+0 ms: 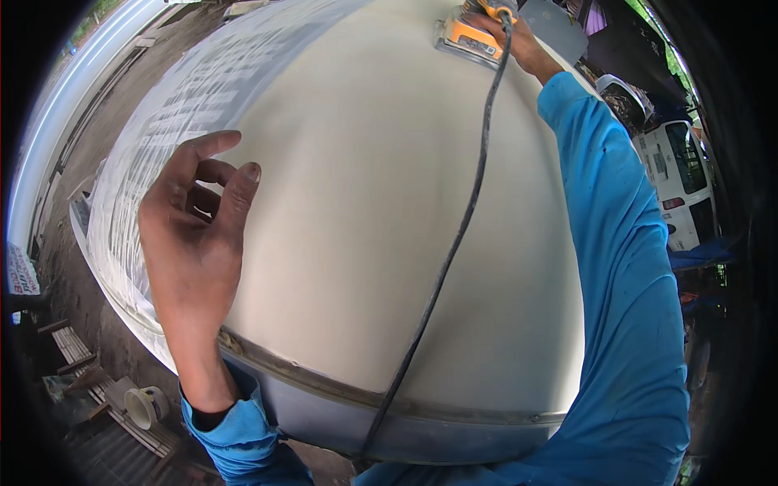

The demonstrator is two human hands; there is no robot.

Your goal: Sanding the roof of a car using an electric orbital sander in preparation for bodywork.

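Observation:
A broad cream-coloured vehicle panel point(365, 211) fills the middle of the head view. At its far top edge my right hand point(519, 40) grips an orange sheet sander point(474, 39), which sits on the panel. A black cord point(454, 251) runs from the sander across the panel to the bottom edge. My left hand point(194, 194) hovers near the panel's left side with fingers loosely bent and apart, holding nothing. Left of it, translucent plastic sheeting point(162, 121) lies over the vehicle.
A metal rail point(300, 373) runs along the panel's near edge. A white vehicle point(673, 182) stands at right beside dark clutter. At lower left are wooden slats point(73, 344) and a white bucket point(147, 405) on the ground; a long pale pipe-like beam point(77, 73) crosses the upper left.

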